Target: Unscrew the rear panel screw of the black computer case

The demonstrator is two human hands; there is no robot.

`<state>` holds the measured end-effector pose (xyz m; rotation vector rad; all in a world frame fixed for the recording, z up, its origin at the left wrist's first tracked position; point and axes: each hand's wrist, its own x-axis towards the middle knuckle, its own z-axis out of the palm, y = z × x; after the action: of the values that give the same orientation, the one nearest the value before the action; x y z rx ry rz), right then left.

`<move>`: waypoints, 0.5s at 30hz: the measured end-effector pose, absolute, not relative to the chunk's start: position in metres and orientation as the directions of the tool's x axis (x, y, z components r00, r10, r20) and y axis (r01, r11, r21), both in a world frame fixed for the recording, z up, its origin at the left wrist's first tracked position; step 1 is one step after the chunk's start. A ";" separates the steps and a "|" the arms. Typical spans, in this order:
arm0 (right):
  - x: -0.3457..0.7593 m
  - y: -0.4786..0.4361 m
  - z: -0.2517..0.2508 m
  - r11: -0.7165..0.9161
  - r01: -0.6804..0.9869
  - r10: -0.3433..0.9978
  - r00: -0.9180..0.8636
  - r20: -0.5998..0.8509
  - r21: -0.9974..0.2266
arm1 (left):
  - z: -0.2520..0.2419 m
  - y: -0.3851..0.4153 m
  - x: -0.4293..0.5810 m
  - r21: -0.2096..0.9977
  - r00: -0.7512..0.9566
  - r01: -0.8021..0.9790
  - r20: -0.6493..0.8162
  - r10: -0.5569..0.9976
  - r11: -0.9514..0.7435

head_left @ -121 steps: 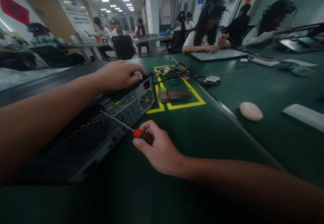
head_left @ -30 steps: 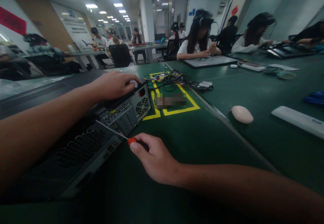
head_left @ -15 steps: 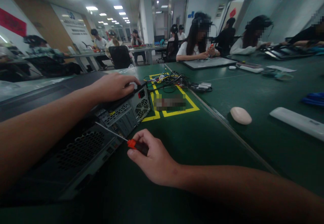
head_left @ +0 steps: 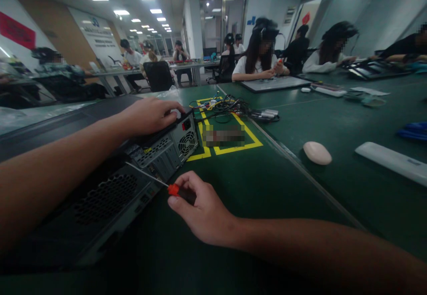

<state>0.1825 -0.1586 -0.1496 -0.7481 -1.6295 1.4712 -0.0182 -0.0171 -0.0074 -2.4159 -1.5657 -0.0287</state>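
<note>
Two bare hands are at work: the right hand (head_left: pixel 208 210) wraps its fingers round the handle of one screwdriver (head_left: pixel 174 190), thumb along the near side, while the left hand (head_left: pixel 150 115) lies palm-down on one computer case (head_left: pixel 163 146), unclosed, fingers bent toward the edge. Counting from the screwdriver handle as the clock's centre, the single shaft points to 10 o'clock, at the case's back; whether its tip touches cannot be told in the shadow. The right forearm comes in from 4 o'clock, nearly level, wrist almost straight. The left forearm slants from the left edge across the case, its hand at 11.

The case, on its side at 9 to 10 o'clock, shows one round fan grille (head_left: pixel 187 143) and one honeycomb vent (head_left: pixel 106 199).

At 1 o'clock lie one pixelated object (head_left: pixel 227 135), beside yellow tape (head_left: pixel 240 148), and one cable tangle (head_left: pixel 230 105) farther off. Between 2 and 3 sits one pale oval object (head_left: pixel 317 153) on the green table (head_left: pixel 283 188); one long white object (head_left: pixel 392 162) lies near 3. Beyond, toward 1 and 2, three people sit along this table.
</note>
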 end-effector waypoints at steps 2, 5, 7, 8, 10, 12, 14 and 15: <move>0.182 -0.158 -0.150 0.140 -0.098 0.845 -0.508 0.170 -0.985 | -0.007 -0.020 -0.017 -0.201 0.427 0.897 0.159 0.890 -0.394; 0.182 -0.158 -0.152 0.124 -0.115 0.841 -0.514 0.166 -0.986 | -0.006 -0.025 -0.015 -0.192 0.447 0.889 0.166 0.879 -0.416; 0.182 -0.158 -0.152 0.128 -0.103 0.841 -0.516 0.162 -0.987 | -0.005 -0.027 -0.015 -0.185 0.453 0.887 0.165 0.876 -0.423; 0.182 -0.158 -0.152 0.132 -0.092 0.842 -0.515 0.160 -0.987 | -0.005 -0.027 -0.015 -0.182 0.451 0.888 0.162 0.878 -0.422; 0.182 -0.159 -0.151 0.137 -0.069 0.847 -0.510 0.153 -0.988 | -0.006 -0.025 -0.016 -0.186 0.454 0.886 0.160 0.877 -0.425; 0.182 -0.159 -0.149 0.134 -0.056 0.850 -0.507 0.144 -0.989 | -0.006 -0.023 -0.017 -0.195 0.453 0.885 0.152 0.878 -0.423; 0.183 -0.159 -0.148 0.128 -0.046 0.852 -0.506 0.134 -0.991 | -0.005 -0.021 -0.018 -0.201 0.453 0.884 0.143 0.880 -0.422; 0.183 -0.159 -0.148 0.125 -0.042 0.853 -0.507 0.129 -0.991 | -0.005 -0.021 -0.018 -0.201 0.451 0.884 0.139 0.881 -0.421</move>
<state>0.1827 -0.1589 -0.1481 -0.8019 -1.6410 1.4829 -0.0183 -0.0207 -0.0053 -2.4590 -1.5277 -0.0180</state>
